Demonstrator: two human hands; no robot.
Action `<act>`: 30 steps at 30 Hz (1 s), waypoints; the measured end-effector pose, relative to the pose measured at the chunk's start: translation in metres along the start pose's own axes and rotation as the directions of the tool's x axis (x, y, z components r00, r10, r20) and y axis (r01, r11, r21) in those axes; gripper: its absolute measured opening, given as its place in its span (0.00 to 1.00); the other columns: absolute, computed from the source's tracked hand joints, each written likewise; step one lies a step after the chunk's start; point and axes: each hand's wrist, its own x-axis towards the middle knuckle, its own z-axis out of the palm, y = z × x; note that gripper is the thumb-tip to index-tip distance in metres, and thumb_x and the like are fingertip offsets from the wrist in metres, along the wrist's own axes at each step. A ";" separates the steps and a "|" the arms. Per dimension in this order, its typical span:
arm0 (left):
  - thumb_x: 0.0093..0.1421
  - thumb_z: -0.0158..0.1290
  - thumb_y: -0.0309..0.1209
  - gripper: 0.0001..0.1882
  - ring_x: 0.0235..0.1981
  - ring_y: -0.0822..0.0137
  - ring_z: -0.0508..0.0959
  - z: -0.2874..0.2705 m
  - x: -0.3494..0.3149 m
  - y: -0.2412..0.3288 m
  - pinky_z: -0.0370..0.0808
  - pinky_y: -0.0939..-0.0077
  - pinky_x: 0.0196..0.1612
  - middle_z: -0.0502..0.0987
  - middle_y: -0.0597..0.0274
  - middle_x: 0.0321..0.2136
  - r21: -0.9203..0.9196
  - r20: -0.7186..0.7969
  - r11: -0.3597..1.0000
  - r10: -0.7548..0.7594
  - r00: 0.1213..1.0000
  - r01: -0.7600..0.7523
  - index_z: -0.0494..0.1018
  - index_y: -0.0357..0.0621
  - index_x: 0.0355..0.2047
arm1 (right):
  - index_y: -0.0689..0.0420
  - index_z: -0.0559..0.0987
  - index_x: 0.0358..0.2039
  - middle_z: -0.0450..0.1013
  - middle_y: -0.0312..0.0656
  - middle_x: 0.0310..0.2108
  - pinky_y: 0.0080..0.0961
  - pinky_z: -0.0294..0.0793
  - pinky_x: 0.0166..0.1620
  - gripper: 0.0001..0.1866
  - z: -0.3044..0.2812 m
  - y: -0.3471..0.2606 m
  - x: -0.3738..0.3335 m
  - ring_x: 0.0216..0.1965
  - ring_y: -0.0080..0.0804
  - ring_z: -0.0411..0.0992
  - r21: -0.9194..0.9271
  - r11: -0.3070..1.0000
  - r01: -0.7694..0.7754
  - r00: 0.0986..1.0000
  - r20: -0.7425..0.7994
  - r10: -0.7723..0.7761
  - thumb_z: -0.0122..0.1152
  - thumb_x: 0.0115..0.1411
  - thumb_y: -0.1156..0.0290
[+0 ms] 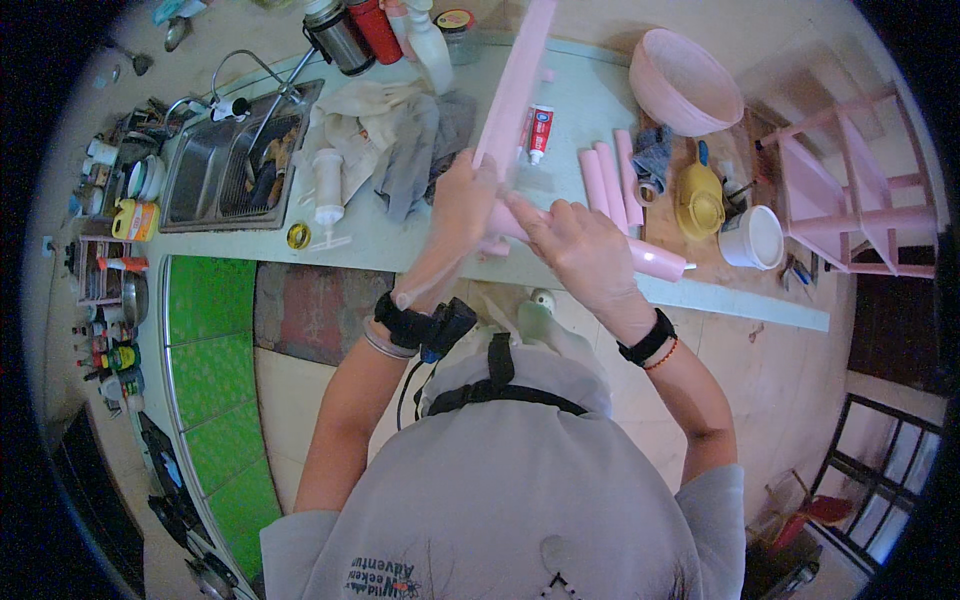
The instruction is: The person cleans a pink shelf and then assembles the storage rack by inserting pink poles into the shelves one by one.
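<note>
My left hand (462, 210), in a clear thin glove, is closed around the near end of a long pink shelf panel (516, 85), tilted up on its edge. Short pink stubs stick out from the panel's side. A pink tube (655, 260) with a small pale tip lies in my right hand (588, 252), gloved as well, its fingers wrapped round it. The tube's other end meets the panel beside my left hand; the exact joint is hidden by my fingers. Just beyond, a red and white glue-like tube (540, 130) and several loose pink tubes (605, 185) rest on the counter.
Left are a sink (205, 165), crumpled cloths (420, 140), a clear pump bottle (327, 185) and a roll of tape (298, 235). Right stand a pink basin (685, 80), a yellow container (698, 200), a white tub (752, 240) and a pink rack (850, 190). The counter's front edge (740, 308) runs before me.
</note>
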 end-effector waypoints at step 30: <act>0.60 0.44 0.36 0.18 0.31 0.72 0.70 -0.016 0.002 0.002 0.68 0.78 0.36 0.72 0.61 0.32 0.036 -0.032 0.999 -0.003 0.999 0.004 0.66 0.35 0.44 | 0.60 0.72 0.34 0.70 0.48 0.34 0.42 0.72 0.35 0.11 0.210 0.128 -0.085 0.34 0.46 0.72 0.133 0.743 -0.656 0.748 0.239 0.619 0.53 0.51 0.70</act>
